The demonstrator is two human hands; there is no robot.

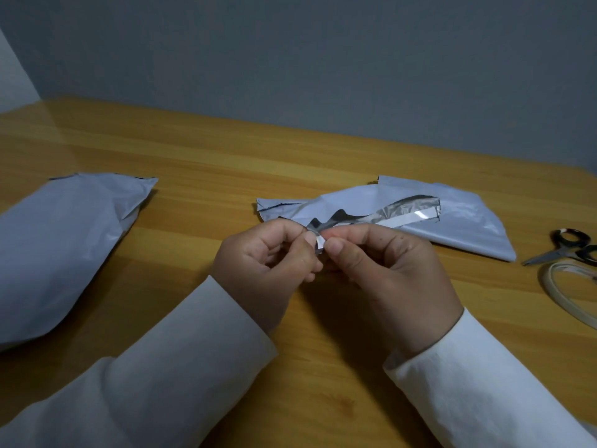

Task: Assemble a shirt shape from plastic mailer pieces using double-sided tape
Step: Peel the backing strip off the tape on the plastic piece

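Observation:
A narrow strip of plastic mailer [387, 211], dark grey on its inner face with a white tape band along one edge, is held above the wooden table [226, 163]. My left hand [271, 263] and my right hand [384, 270] both pinch its near end between thumb and fingertips, close together. The strip runs up and to the right over a pale grey folded mailer piece [468, 221] lying flat behind my hands. Another, larger grey mailer piece [61, 247] lies at the left.
Scissors [568, 250] with dark handles lie at the right edge of the table. Just below them is a loop of pale tape backing [562, 292]. A grey wall stands behind the table's far edge.

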